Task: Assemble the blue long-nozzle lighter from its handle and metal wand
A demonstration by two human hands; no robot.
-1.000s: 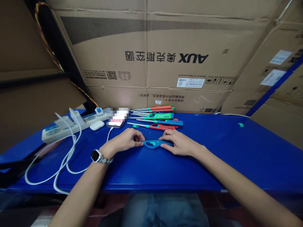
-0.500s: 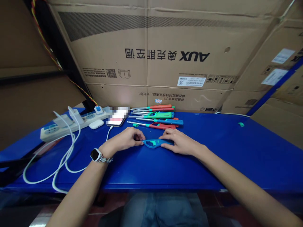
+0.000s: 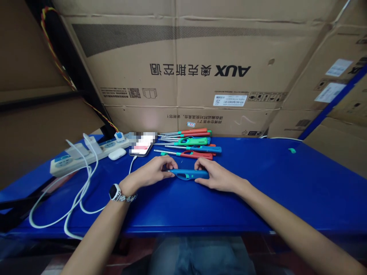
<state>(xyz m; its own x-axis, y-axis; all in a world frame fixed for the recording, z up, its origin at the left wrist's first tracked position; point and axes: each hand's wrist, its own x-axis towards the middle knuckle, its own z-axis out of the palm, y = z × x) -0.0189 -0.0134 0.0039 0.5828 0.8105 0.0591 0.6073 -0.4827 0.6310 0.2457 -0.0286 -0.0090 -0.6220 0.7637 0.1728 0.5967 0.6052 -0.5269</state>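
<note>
Upside down on the large cardboard panel [image 3: 183,49] stands "AUX 奥克斯空调" in black, with "师傅您辛苦了!" in smaller print below. The white label [image 3: 230,100] stuck there shows 25; its finer print is too small to read.

The counter [image 3: 183,208] has a glossy, plain blue top. At its back middle lies a loose pile of long-necked lighters [image 3: 193,141], red, green and blue, metal rods pointing left. A small green piece [image 3: 164,153] rests by the front rod, and another green bit [image 3: 292,150] sits well apart at right. Left of the pile lie 1 phone [image 3: 143,147], 1 white case [image 3: 117,154] and 1 power strip [image 3: 104,149], with white cables [image 3: 83,189] looping across the left side.
</note>
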